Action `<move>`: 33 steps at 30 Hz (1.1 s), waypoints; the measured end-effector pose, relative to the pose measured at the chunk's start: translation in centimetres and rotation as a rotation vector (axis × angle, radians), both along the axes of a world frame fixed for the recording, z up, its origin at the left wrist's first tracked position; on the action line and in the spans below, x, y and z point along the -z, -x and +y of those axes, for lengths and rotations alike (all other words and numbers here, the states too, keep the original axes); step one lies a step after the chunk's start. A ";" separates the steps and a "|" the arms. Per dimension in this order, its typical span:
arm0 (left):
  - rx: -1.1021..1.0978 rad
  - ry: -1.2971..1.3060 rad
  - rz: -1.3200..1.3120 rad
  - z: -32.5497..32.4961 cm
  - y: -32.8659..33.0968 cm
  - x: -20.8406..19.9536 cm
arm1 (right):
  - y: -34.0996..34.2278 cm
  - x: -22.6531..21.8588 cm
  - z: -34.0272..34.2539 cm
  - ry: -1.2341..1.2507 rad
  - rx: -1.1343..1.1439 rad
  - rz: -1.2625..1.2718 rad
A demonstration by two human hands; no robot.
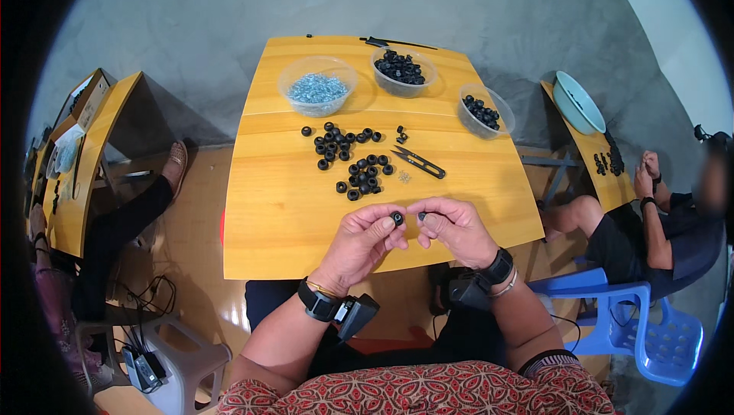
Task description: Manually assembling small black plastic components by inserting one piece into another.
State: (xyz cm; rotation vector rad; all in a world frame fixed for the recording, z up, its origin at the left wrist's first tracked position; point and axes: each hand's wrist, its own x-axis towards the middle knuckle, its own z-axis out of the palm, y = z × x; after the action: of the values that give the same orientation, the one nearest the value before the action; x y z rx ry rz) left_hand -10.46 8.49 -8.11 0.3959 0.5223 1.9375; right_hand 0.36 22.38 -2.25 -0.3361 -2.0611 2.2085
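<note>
At the front edge of the wooden table [283,231], my left hand [355,239] pinches a black, round, holed part [397,218] between thumb and fingers. Close beside it, my right hand [462,233] grips a small black piece [422,217], mostly covered by the fingertips. The two pieces are apart. Ahead of my hands lie several loose black round parts [364,172], many with holes. To their right rest black thread snips [419,162], a little heap of tiny clear bits [404,177] and several smaller black pieces [402,136].
Along the table's far side stand a clear bowl of light-blue pieces [317,90] and two clear bowls of black parts [399,68] [481,113]. A thin black tool [397,42] lies behind. People sit at side tables; a blue plastic chair [634,323] and grey stool [180,350] flank me.
</note>
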 end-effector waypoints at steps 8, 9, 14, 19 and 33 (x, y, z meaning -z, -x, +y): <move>-0.018 0.011 0.027 0.0 0.0 -0.1 | 0.0 0.6 -0.2 0.072 -0.008 0.087; -0.014 0.001 0.028 -0.1 0.0 -0.1 | 0.1 0.6 -0.2 0.056 -0.021 0.138; -0.004 0.009 0.041 -0.1 -0.1 -0.5 | 0.5 0.1 -1.4 -0.111 0.046 0.154; 0.002 -0.028 0.036 -0.2 -0.1 -0.5 | 0.7 0.6 -1.5 -0.492 0.140 0.299; 0.042 -0.097 0.028 -0.1 0.0 0.1 | 0.6 0.4 -1.4 -0.537 0.114 0.276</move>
State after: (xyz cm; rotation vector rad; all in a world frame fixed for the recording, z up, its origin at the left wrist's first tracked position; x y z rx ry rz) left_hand -10.49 8.37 -8.24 0.4927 0.4356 1.9240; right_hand -0.25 20.96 -2.63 -0.0860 -2.2908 1.4590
